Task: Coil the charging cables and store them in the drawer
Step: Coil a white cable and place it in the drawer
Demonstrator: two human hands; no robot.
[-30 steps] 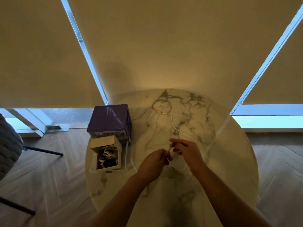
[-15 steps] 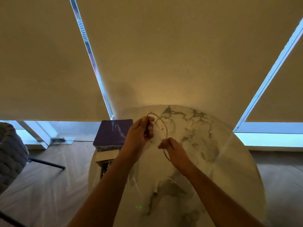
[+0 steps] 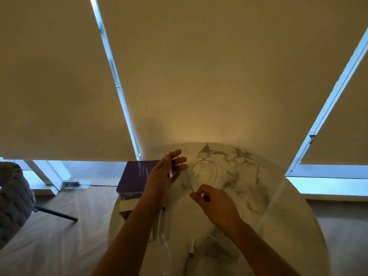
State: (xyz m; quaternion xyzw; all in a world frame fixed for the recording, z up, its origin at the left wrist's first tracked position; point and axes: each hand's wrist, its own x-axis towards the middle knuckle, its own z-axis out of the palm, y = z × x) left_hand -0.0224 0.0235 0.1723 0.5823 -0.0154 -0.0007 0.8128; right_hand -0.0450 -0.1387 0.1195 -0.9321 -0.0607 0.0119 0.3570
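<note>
While my left hand [image 3: 166, 174] is raised above the round marble table [image 3: 274, 212], its fingers are spread and only loosely bent, palm turned toward me. A white USB plug [image 3: 170, 174] lies against that palm, and a thin white charging cable [image 3: 188, 181] runs from between its fingers down and to the right. My right hand [image 3: 216, 206] sits lower and nearer to me, thumb and forefinger pinched on that same strand, the other fingers curled under. The stretch of cable between the two hands is taut and slanted.

Beyond my right hand, more white cable [image 3: 209, 173] lies in loose loops on the marble; whether it is the same cable or a second one I cannot tell. Another white strand [image 3: 242, 211] curves out to the right of my right wrist, and a further piece with a small dark end [image 3: 191, 254] rests on the table between my forearms.

Behind my left hand stands a purple drawer box [image 3: 133, 176], on the table's left edge. Its front and drawer are hidden by my left forearm, so I cannot see whether it is open or what it holds.

Far left of my left arm, a grey woven chair [image 3: 12, 204] stands on the wooden floor [image 3: 69, 236]. Beige roller blinds [image 3: 199, 76] cover the windows past the table.
</note>
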